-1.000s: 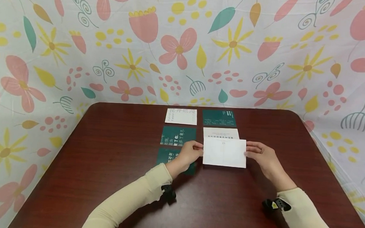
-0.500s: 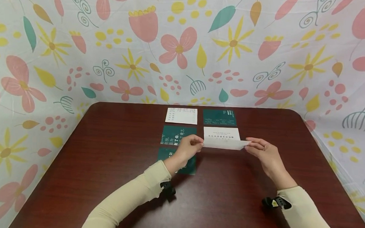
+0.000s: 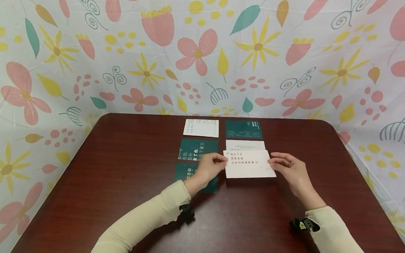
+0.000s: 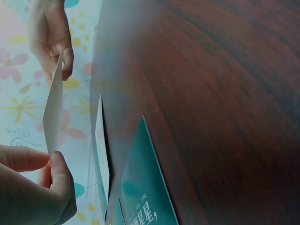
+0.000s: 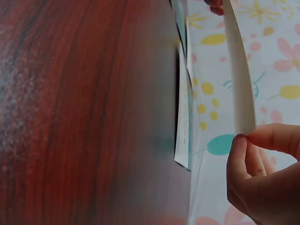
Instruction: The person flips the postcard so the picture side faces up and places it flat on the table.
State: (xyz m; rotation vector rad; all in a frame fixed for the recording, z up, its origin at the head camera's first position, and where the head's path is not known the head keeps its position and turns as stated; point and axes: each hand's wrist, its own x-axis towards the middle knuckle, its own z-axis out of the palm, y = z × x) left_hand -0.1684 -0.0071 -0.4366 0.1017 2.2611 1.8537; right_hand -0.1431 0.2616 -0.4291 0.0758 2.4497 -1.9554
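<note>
A white card (image 3: 249,165) printed with lines of dark characters is held up between both hands. My left hand (image 3: 205,170) pinches its left edge between thumb and fingers. At the opposite edge, thumb and fingers of my right hand (image 3: 291,173) pinch it too. Both wrist views show the card (image 4: 54,110) raised off the table, seen nearly edge-on. Behind it, a white card (image 3: 245,144) lies on the table, its lower part covered by the held one. Under my left hand is a dark green card (image 3: 211,186), partly hidden.
On the brown table (image 3: 135,169) the cards form two columns. A white card (image 3: 201,128) and a green card (image 3: 196,149) lie on the left, another green card (image 3: 244,129) at the back right. A flowered cloth (image 3: 198,84) hangs behind the table.
The card has been turned over between my hands: a nearly blank side faced up, then it stood almost edge-on, and now the side with printed lines shows. Both hands stayed nearly in place.
</note>
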